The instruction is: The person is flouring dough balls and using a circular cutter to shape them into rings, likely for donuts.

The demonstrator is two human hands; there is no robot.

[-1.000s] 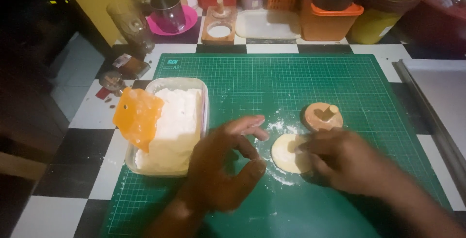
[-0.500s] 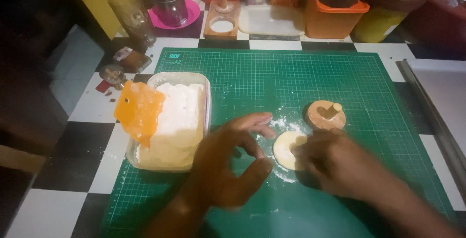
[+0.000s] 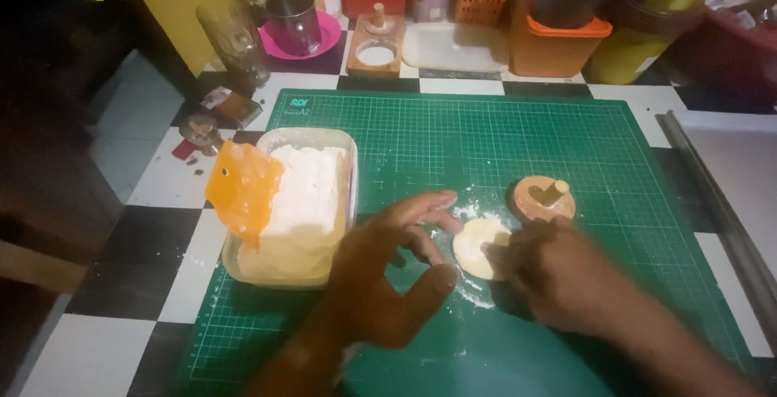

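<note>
Two bare hands work over a green cutting mat [image 3: 566,138], the landmark for all places below.

Item 1: dough disc [image 3: 477,247], pale yellow, round and flat, lying on the mat right of its centre, ringed by scattered flour [image 3: 473,296].

Item 2: right hand [image 3: 558,280], on the mat at the disc's right edge, fingers curled down onto that edge and touching it; whether anything is pinched beneath them cannot be told.

Item 3: left hand [image 3: 384,280], over the mat's left-centre, open wide with fingers spread and thumb out, holding nothing, fingertips just beside the disc's left edge. Compared with half a second ago it has drawn slightly nearer the disc, while the right hand stays on the rim; the disc has not shifted. Judged from this, the disc is being steadied and shaped from both sides.

Item 4: wooden round press [image 3: 544,199] with a short peg, on the mat just beyond the disc, near but apart from it.

Item 5: clear rectangular tub [image 3: 350,170] on the mat's left edge, filled with white flour and pale dough, an orange scraper [image 3: 241,188] leaning at its left side.

Item 6: behind the mat's far edge, a metal mug [image 3: 293,18] on a pink saucer, a wooden mould [image 3: 376,45], orange containers [image 3: 558,41].
</note>
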